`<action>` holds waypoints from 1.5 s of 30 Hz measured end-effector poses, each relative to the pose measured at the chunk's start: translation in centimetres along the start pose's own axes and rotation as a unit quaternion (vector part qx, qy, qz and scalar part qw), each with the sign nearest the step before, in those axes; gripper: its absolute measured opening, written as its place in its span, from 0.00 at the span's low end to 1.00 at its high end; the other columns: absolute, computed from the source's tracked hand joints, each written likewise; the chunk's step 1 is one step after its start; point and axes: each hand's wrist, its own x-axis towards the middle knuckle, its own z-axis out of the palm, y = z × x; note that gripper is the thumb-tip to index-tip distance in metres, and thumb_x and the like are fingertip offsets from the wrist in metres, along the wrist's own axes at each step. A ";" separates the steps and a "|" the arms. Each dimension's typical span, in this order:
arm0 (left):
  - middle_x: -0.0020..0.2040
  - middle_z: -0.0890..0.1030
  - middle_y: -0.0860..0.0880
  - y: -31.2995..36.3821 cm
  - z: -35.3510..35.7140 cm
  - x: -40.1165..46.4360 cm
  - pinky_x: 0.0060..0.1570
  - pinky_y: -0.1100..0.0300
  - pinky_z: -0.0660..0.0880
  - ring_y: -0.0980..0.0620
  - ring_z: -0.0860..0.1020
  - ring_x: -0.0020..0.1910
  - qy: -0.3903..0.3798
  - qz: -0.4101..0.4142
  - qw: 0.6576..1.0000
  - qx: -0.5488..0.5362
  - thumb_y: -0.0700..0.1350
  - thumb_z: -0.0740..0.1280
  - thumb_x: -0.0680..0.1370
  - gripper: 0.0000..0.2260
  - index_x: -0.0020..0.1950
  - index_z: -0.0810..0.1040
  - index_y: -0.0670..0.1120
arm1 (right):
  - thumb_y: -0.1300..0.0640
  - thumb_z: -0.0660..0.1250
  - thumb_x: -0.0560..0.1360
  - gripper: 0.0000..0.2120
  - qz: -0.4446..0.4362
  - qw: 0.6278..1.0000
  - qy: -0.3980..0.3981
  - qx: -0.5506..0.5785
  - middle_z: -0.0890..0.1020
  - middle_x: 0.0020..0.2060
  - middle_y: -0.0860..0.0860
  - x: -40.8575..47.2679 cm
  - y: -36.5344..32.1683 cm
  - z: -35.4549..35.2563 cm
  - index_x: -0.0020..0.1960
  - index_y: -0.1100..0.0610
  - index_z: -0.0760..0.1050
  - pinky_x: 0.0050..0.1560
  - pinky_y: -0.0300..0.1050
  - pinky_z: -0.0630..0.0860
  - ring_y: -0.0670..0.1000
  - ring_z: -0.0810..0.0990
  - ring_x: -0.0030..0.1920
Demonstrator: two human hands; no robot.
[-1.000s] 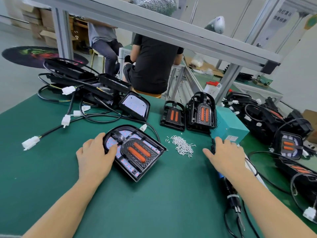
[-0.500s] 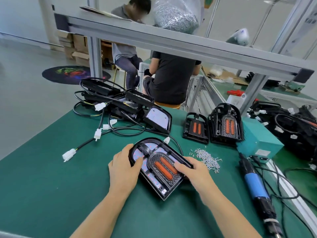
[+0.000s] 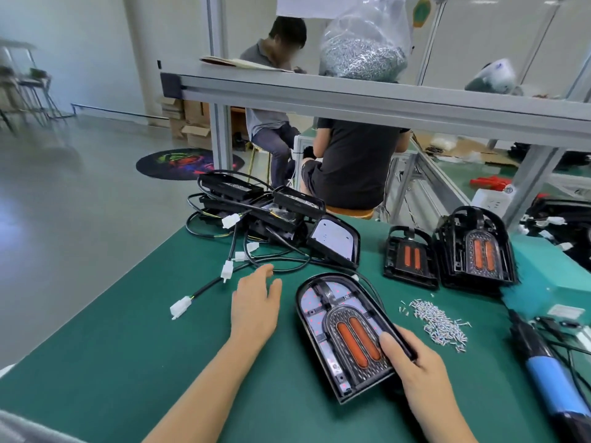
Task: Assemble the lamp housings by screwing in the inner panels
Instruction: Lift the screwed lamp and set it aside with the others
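The right hand (image 3: 412, 356) grips the lamp housing's (image 3: 345, 337) near-right edge to steady it on the tabletop (image 3: 160, 362), while the left hand (image 3: 254, 306) hovers released, apparently free for the far cabled housings (image 3: 265, 212).

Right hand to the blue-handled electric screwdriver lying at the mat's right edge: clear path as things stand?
Probably yes, but not yet free: the right hand grips the black lamp housing with orange lenses. The blue-handled electric screwdriver lies just right of it, only bare green mat between; the pile of small silver screws sits farther back.

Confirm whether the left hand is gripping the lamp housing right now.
No, the left hand hovers open beside the lamp housing; only the right hand holds it.
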 end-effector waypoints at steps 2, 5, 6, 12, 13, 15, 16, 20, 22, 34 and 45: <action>0.65 0.74 0.47 -1.4 -1.2 1.8 0.63 0.52 0.65 0.45 0.69 0.65 0.011 -0.011 0.990 0.143 0.45 0.60 0.80 0.18 0.71 0.68 0.46 | 0.53 0.68 0.76 0.06 -0.004 1.000 -0.002 0.002 0.86 0.42 0.45 0.1 0.2 0.0 0.52 0.47 0.82 0.45 0.35 0.75 0.43 0.83 0.43; 0.67 0.72 0.45 -3.3 -2.2 3.2 0.63 0.53 0.63 0.45 0.67 0.67 -0.006 -0.030 0.960 0.277 0.45 0.59 0.80 0.19 0.71 0.65 0.45 | 0.53 0.69 0.76 0.06 -0.012 1.000 0.001 -0.002 0.86 0.43 0.44 0.2 0.4 0.0 0.51 0.46 0.82 0.47 0.32 0.74 0.44 0.83 0.45; 0.67 0.72 0.45 -3.7 -2.4 3.4 0.62 0.53 0.64 0.44 0.67 0.67 -0.006 -0.033 0.956 0.291 0.44 0.59 0.79 0.19 0.70 0.66 0.44 | 0.51 0.68 0.75 0.06 -0.011 1.000 -0.001 0.001 0.86 0.43 0.44 0.1 0.4 0.1 0.51 0.46 0.82 0.47 0.33 0.75 0.44 0.83 0.45; 0.62 0.73 0.43 -4.2 -3.1 4.4 0.49 0.53 0.69 0.43 0.71 0.61 -0.011 -0.032 0.950 0.311 0.41 0.58 0.80 0.16 0.68 0.67 0.42 | 0.52 0.68 0.77 0.07 -0.012 1.000 0.000 0.006 0.86 0.44 0.44 0.0 0.4 0.2 0.53 0.47 0.82 0.46 0.34 0.75 0.42 0.83 0.44; 0.60 0.73 0.43 -4.0 -3.1 4.4 0.45 0.54 0.69 0.43 0.72 0.58 -0.016 -0.034 0.952 0.305 0.40 0.58 0.80 0.13 0.64 0.69 0.41 | 0.53 0.68 0.77 0.07 -0.010 1.000 0.002 0.005 0.86 0.44 0.44 0.0 0.5 0.2 0.53 0.48 0.82 0.47 0.37 0.76 0.42 0.83 0.43; 0.55 0.74 0.44 -3.8 -3.2 4.4 0.40 0.55 0.68 0.44 0.72 0.50 -0.028 -0.035 0.948 0.316 0.38 0.57 0.79 0.08 0.54 0.73 0.41 | 0.53 0.68 0.77 0.07 -0.007 1.000 0.004 0.006 0.86 0.44 0.44 0.0 0.5 0.2 0.54 0.48 0.81 0.47 0.39 0.76 0.41 0.83 0.43; 0.53 0.73 0.44 -3.7 -3.3 4.4 0.39 0.55 0.68 0.46 0.70 0.47 -0.034 -0.034 0.944 0.326 0.38 0.57 0.78 0.07 0.50 0.73 0.41 | 0.53 0.68 0.77 0.07 -0.009 1.000 0.005 0.006 0.86 0.44 0.44 0.0 0.5 0.2 0.54 0.49 0.81 0.47 0.38 0.76 0.41 0.83 0.43; 0.51 0.73 0.44 -3.7 -3.6 3.9 0.39 0.55 0.68 0.46 0.70 0.46 -0.031 -0.020 0.941 0.335 0.38 0.58 0.78 0.07 0.49 0.75 0.40 | 0.53 0.67 0.78 0.08 -0.009 1.000 0.004 0.007 0.86 0.46 0.43 -0.1 0.3 0.1 0.55 0.50 0.81 0.49 0.35 0.76 0.43 0.84 0.46; 0.53 0.73 0.42 -3.9 -3.7 3.6 0.40 0.53 0.69 0.42 0.73 0.47 -0.018 -0.014 0.953 0.303 0.38 0.58 0.79 0.07 0.52 0.74 0.38 | 0.54 0.67 0.78 0.09 0.000 0.999 0.022 0.024 0.86 0.48 0.44 0.0 0.4 0.0 0.57 0.51 0.80 0.53 0.38 0.76 0.45 0.84 0.49; 0.31 0.74 0.45 -2.4 -5.5 0.9 0.33 0.57 0.64 0.51 0.66 0.30 0.109 -0.013 0.987 -0.118 0.48 0.67 0.76 0.07 0.38 0.80 0.53 | 0.59 0.66 0.78 0.09 0.029 0.984 0.088 0.154 0.86 0.50 0.52 0.5 0.5 -0.4 0.57 0.58 0.81 0.53 0.41 0.78 0.50 0.84 0.51; 0.24 0.66 0.58 2.9 -3.2 0.0 0.26 0.68 0.59 0.59 0.63 0.25 0.083 -0.113 0.805 -0.577 0.39 0.59 0.81 0.11 0.49 0.79 0.50 | 0.58 0.62 0.81 0.12 0.085 0.947 0.114 0.288 0.86 0.43 0.55 -0.1 -2.5 2.1 0.47 0.61 0.82 0.43 0.40 0.78 0.46 0.82 0.39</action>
